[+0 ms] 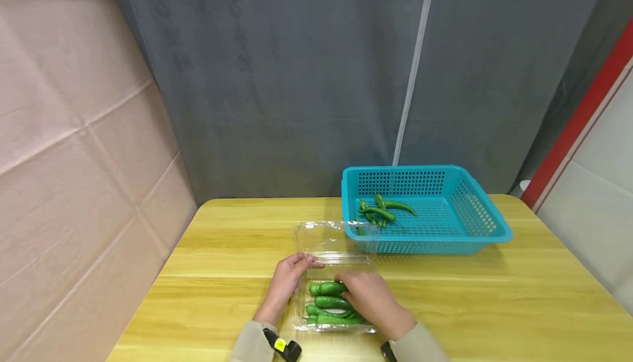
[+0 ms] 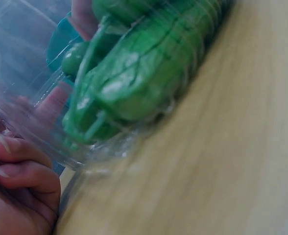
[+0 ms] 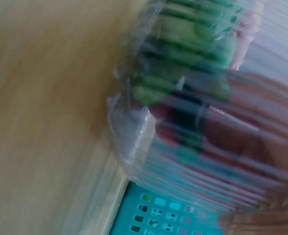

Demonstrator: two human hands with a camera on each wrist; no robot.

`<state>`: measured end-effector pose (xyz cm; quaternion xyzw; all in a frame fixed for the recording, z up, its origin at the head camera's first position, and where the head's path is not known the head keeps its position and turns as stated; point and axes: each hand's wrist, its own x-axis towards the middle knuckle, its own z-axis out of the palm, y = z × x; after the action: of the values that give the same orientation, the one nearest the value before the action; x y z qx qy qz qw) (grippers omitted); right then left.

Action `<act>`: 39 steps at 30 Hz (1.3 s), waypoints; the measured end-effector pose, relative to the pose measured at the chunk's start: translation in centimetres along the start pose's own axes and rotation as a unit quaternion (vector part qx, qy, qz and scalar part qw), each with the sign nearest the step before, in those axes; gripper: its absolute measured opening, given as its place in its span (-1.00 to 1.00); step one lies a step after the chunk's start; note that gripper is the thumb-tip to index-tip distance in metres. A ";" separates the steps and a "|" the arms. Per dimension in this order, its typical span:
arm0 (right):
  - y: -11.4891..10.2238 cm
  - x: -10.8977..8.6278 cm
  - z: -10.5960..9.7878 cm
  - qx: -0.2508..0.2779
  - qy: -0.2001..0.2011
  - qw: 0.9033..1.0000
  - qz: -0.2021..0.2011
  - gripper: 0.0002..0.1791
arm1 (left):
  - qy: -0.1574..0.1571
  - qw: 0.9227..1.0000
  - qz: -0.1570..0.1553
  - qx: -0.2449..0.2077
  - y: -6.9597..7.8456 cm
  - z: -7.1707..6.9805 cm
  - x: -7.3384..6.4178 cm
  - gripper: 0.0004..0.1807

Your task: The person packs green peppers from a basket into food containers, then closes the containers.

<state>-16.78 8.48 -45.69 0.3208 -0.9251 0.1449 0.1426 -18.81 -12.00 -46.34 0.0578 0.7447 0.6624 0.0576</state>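
Near the front edge of the yellow wooden table (image 1: 222, 274), my left hand (image 1: 289, 282) curls its fingers (image 2: 21, 161) round the left rim of the clear plastic clamshell box (image 1: 333, 296), thumb over the edge; I judge this steadies the light box. My right hand (image 1: 368, 296) reaches into the box from its right side and lies over the green peppers (image 1: 328, 301) packed inside; its fingers look bent onto them, but I cannot tell whether they grip one, since the right wrist view is blurred. The hinged lid (image 1: 331, 238) stands open toward the far side, leaving the top free. Just beyond it, toward the far right corner, sits a turquoise perforated plastic basket (image 1: 487, 224) holding a few slim green chillies (image 1: 383, 211).
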 end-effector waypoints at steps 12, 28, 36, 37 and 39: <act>-0.2 0.1 -0.1 0.002 -0.018 1.000 0.020 -0.81 | 0.003 1.000 0.000 0.000 0.1 0.0 0.0 -0.71; -0.1 0.0 0.3 -0.004 -0.003 1.000 0.019 -0.83 | 0.016 1.000 0.000 0.007 -1.2 -0.1 0.5 -0.67; -0.4 -0.1 0.0 -0.020 -0.018 0.999 0.019 -0.81 | 0.010 1.000 -0.004 0.000 -0.1 0.1 0.1 -0.71; -0.4 -0.1 -0.1 -0.021 -0.018 0.999 0.018 -0.81 | 0.010 1.000 -0.006 0.004 0.1 0.1 0.0 -0.71; -0.4 -0.1 -0.1 -0.020 -0.021 0.999 0.019 -0.78 | 0.010 1.000 -0.009 0.008 0.2 0.1 -0.1 -0.71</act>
<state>-16.41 8.28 -45.53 0.3028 -0.9367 0.1220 0.1270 -18.69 -11.90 -46.12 0.0445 0.7507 0.6568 0.0555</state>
